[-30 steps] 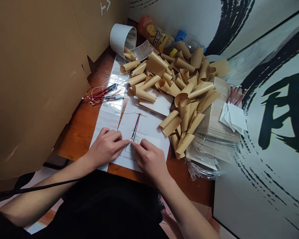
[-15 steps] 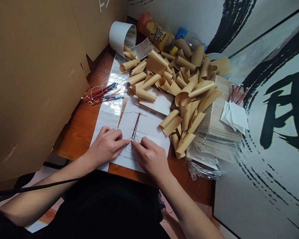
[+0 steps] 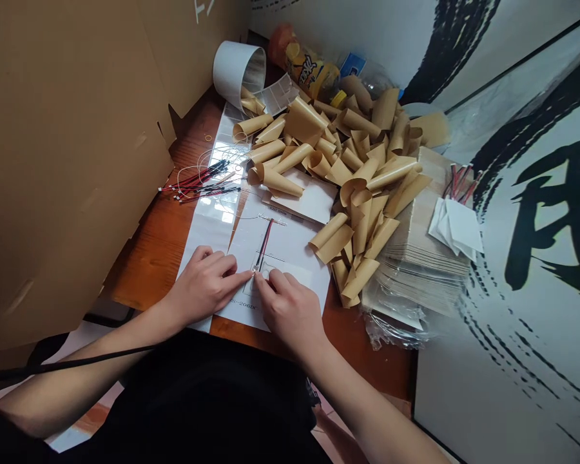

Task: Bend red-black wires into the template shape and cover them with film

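A: Where's the thin red-and-black twin wire lead [image 3: 264, 245]?

B: Lying almost straight on the white printed paper sheet [image 3: 290, 248], its lower tip close to the sheet's printed outline.

A: And the hands?

B: Both meet at that tip. The left hand [image 3: 203, 283] is half curled, its index finger stretched toward the lead's end. The right hand [image 3: 287, 309] comes from the other side, its fingers bent down onto the same spot. Whether they are actually pinching the lead I can't tell (the fingertips hide the end).

A: So what's in hand right now?

B: Close, fine work at that one tip, with both hands low on the sheet.

A: What's around it?

B: Left of the sheet lies a bundle of red-and-black wire leads [image 3: 200, 185]. Beyond it, a heap of curled tan paper strips [image 3: 352, 161] spreads across the table. Right of that heap sits a stack of tan sheets [image 3: 415, 258], with white paper squares [image 3: 457, 225] lying on it.
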`<state>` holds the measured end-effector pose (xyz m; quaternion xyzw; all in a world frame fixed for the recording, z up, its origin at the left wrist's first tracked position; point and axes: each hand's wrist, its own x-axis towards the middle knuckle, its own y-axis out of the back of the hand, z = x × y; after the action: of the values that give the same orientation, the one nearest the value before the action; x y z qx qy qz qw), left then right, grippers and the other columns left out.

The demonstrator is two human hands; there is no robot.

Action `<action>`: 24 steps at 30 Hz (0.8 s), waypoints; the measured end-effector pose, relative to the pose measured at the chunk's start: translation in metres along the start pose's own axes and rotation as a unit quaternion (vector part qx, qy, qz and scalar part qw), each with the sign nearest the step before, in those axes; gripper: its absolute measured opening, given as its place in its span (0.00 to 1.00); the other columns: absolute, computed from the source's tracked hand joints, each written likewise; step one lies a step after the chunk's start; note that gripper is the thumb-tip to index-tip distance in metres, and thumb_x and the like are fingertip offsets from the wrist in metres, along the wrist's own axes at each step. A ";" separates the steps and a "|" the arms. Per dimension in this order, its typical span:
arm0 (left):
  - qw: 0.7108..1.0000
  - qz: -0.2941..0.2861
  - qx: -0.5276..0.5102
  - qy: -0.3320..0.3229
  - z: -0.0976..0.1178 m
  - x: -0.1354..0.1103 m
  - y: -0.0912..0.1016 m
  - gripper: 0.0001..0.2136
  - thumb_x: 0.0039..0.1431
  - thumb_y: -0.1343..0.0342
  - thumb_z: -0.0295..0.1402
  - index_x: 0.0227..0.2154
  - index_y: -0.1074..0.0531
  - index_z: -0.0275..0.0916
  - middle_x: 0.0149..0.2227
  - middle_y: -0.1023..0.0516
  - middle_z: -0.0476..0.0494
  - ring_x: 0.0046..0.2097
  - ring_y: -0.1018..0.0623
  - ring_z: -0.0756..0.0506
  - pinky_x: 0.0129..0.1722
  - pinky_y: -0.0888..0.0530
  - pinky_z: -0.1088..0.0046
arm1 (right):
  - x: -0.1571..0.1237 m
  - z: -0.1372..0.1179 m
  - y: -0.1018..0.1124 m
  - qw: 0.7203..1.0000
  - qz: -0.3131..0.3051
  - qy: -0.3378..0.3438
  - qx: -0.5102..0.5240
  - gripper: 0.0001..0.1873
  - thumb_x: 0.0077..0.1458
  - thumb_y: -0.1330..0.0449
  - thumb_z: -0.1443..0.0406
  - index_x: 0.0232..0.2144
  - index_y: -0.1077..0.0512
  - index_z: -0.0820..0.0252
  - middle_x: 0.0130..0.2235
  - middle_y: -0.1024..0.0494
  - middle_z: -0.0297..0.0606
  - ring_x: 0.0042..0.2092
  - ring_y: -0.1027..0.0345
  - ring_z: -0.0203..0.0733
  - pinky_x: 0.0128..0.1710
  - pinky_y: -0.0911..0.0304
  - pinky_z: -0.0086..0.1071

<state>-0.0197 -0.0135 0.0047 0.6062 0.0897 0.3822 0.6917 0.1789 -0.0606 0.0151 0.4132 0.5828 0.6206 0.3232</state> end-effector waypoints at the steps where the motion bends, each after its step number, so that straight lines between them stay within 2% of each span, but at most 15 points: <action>1: 1.000 0.007 -0.004 0.001 -0.001 0.000 0.000 0.11 0.69 0.49 0.30 0.43 0.21 0.41 0.30 0.28 0.48 0.32 0.32 0.48 0.40 0.40 0.66 | -0.001 0.000 -0.001 1.000 0.009 -0.011 0.007 0.13 0.63 0.46 0.73 0.43 0.24 0.61 0.29 0.28 0.37 0.30 0.42 0.39 0.27 0.54 0.33; 7: 0.999 0.022 -0.034 0.008 -0.001 -0.001 -0.001 0.10 0.68 0.48 0.29 0.43 0.21 0.41 0.30 0.27 0.48 0.32 0.31 0.49 0.41 0.39 0.66 | -0.004 0.002 -0.002 0.998 0.021 -0.030 0.048 0.13 0.65 0.48 0.72 0.38 0.23 0.58 0.28 0.30 0.35 0.29 0.43 0.37 0.27 0.54 0.32; 11: 0.999 0.031 -0.035 0.010 -0.001 0.000 -0.002 0.09 0.68 0.46 0.29 0.42 0.21 0.41 0.29 0.27 0.49 0.32 0.32 0.49 0.41 0.39 0.66 | -0.004 0.002 -0.003 0.998 0.003 -0.023 0.055 0.14 0.64 0.48 0.73 0.41 0.23 0.58 0.28 0.30 0.35 0.29 0.43 0.37 0.26 0.55 0.32; 15: 1.000 0.013 -0.024 0.004 -0.001 0.001 -0.003 0.09 0.68 0.47 0.29 0.42 0.20 0.43 0.29 0.28 0.48 0.32 0.32 0.48 0.41 0.39 0.66 | -0.003 0.002 -0.003 0.998 -0.016 -0.024 0.055 0.13 0.64 0.48 0.72 0.40 0.23 0.58 0.29 0.30 0.36 0.29 0.43 0.37 0.26 0.56 0.33; 21: 1.000 -0.013 -0.027 0.001 -0.002 0.005 -0.001 0.11 0.69 0.49 0.31 0.37 0.20 0.40 0.29 0.29 0.48 0.33 0.32 0.48 0.40 0.40 0.65 | 0.001 0.004 -0.003 0.997 -0.011 -0.044 0.070 0.15 0.67 0.50 0.69 0.42 0.23 0.57 0.29 0.29 0.36 0.30 0.42 0.37 0.25 0.58 0.32; 24: 0.999 -0.008 -0.046 0.003 -0.004 0.006 -0.002 0.11 0.69 0.49 0.30 0.36 0.20 0.40 0.29 0.29 0.48 0.33 0.32 0.48 0.40 0.40 0.65 | 0.002 0.005 -0.003 0.997 -0.013 -0.039 0.063 0.15 0.68 0.50 0.69 0.43 0.22 0.57 0.29 0.29 0.36 0.29 0.42 0.37 0.25 0.59 0.32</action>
<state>-0.0172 -0.0062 0.0036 0.5716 0.0792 0.3826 0.7216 0.1816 -0.0561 0.0125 0.4487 0.6135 0.5618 0.3268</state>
